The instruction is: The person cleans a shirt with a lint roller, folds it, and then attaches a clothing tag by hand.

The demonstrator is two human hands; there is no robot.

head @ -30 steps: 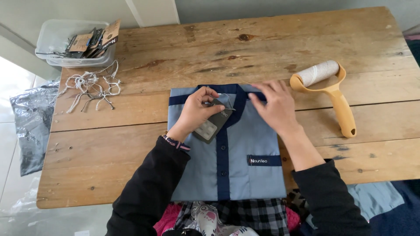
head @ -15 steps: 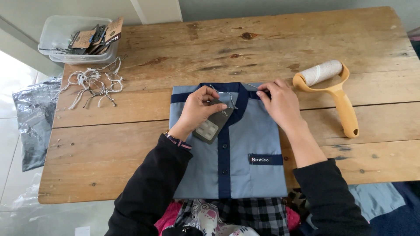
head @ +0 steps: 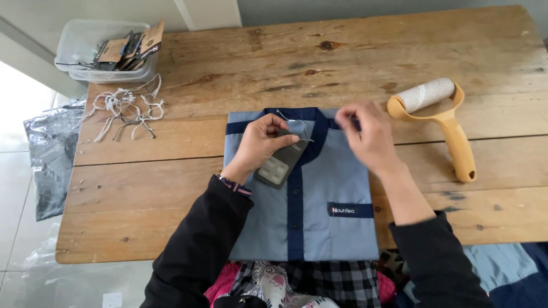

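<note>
Watching from the head camera, I saw a clear plastic tub at the far left corner of the wooden table, holding cardboard hang tags; loose white strings lay just beside it. My left hand pinched a dark hang tag over the folded blue shirt at the near edge. My right hand hovered at the collar, fingertips together; what they held I couldn't tell. A lint roller lay to the right.
</note>
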